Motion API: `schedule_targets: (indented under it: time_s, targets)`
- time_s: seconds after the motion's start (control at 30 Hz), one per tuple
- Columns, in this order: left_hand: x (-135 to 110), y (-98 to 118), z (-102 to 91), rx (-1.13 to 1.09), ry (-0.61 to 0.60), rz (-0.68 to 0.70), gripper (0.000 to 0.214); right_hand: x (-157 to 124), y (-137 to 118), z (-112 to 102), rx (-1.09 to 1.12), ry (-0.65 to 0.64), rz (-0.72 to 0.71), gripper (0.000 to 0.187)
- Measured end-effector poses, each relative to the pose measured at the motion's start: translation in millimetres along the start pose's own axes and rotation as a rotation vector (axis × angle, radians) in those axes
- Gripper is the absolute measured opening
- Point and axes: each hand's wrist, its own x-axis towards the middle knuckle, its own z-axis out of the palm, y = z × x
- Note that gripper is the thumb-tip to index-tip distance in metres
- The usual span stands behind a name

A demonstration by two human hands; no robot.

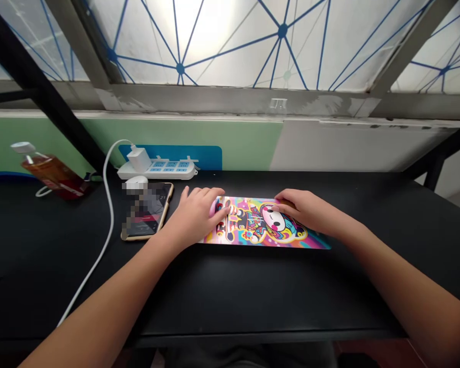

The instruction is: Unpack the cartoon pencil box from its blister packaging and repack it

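Observation:
A flat, brightly coloured cartoon-printed mat (253,225) lies on the black desk (230,291). My left hand (197,212) rests on its left end with fingers stretched flat. Over the mat's upper right part lies my right hand (304,209), fingers extended and pressing down. Neither hand holds anything.
A phone (147,209) lies left of the mat, with a white cable (107,204) running to a charger on a power strip (157,166) at the back. A tilted bottle of amber drink (49,174) stands far left. The desk's front edge is near me.

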Motion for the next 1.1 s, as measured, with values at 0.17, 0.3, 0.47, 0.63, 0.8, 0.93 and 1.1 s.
schedule_targets:
  time_s: [0.17,0.3,0.47,0.63,0.8,0.93,1.1]
  targets:
    - [-2.1,3.9,-7.1,0.103,0.313,0.113,0.032,-4.9,-9.6,-2.9,-0.038,0.338,-0.116,0.034]
    - [-4.9,10.3,-14.0,0.157,0.507,0.197,0.019,-18.7,-20.2,-7.6,-0.116,0.537,-0.188,0.026]
    - [-7.6,12.2,-21.9,0.140,0.512,0.218,0.004,-29.2,-27.8,-8.2,-0.211,0.577,-0.267,0.018]
    - [-10.5,16.4,-20.9,0.116,0.335,0.286,0.011,-30.6,-31.6,-6.1,-0.329,0.405,-0.361,0.016]
    - [-9.5,16.2,-8.3,0.125,0.107,0.356,0.014,-22.5,-34.9,6.9,-0.408,0.238,-0.486,0.012]
    - [-7.5,14.0,-5.6,0.072,0.075,0.347,0.030,-19.4,-36.2,12.1,-0.332,0.169,-0.510,0.014]
    - [-6.3,12.0,-5.0,0.057,0.073,0.304,0.048,-21.7,-39.0,16.1,-0.337,0.101,-0.529,0.015]
